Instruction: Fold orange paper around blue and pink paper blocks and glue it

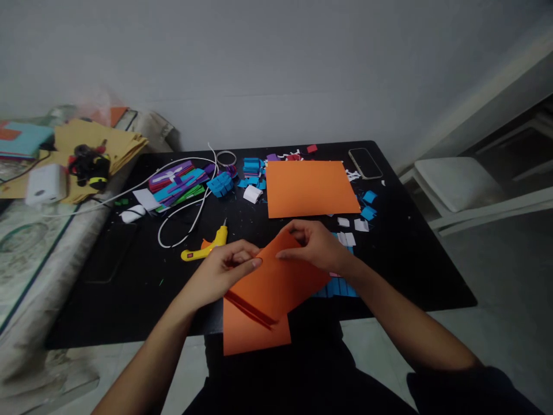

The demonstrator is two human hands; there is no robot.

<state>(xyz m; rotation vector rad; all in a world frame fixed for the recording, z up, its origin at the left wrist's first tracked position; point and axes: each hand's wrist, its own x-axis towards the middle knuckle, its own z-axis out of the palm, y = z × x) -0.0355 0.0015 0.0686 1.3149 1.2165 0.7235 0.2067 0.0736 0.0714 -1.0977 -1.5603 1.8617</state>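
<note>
A folded sheet of orange paper (276, 282) is held up at a tilt above the front of the table, its layers parted slightly along the lower edge. My left hand (228, 268) pinches its upper left edge between thumb and fingers. At the top edge, my right hand (313, 248) grips it the same way, thumb on the near face. Beneath it lies another orange piece (254, 340), jutting past the table's front edge. A larger flat orange sheet (311, 189) rests farther back. The yellow glue gun (207, 245) lies just beyond my left hand.
The black table (415, 259) stands against a wall. Coloured paper strips (179, 184), a white cable (190, 230), small blue folded pieces (369, 204) and a phone (365, 163) lie on it. A cluttered surface with a white box (46, 184) is at left; a white chair (458, 181) stands right.
</note>
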